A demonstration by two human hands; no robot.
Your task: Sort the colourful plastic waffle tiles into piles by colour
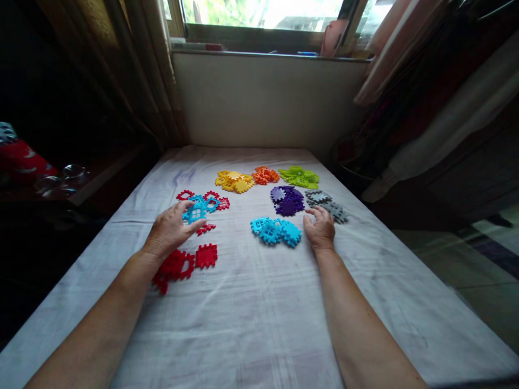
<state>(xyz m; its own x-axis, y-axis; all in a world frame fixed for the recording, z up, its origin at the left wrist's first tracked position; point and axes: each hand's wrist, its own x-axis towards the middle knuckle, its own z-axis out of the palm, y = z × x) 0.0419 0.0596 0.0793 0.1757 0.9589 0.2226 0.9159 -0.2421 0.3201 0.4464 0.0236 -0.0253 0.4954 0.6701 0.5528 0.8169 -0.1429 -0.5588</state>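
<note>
My left hand (169, 228) reaches over the left side of the table, its thumb and fingers around a light-blue interlocking plastic tile (196, 213) with window-like holes. More blue tiles lie just behind it, among red frame-shaped tiles (211, 195). Nearer to me, below that hand, is a pile of red tiles (177, 265), with a solid red square tile (206, 255) beside it. My right hand (320, 228) rests on the cloth holding nothing visible, thumb and fingers slightly apart. It lies between a light-blue tile pile (275, 231) and a grey tile pile (326, 205).
Farther back lie piles of yellow tiles (235, 182), orange tiles (265, 175), green tiles (299, 176) and purple tiles (287, 200). A wrinkled pale cloth (243, 313) covers the table. Beyond stand a wall and window; a curtain (109, 70) hangs left, clothes hang right.
</note>
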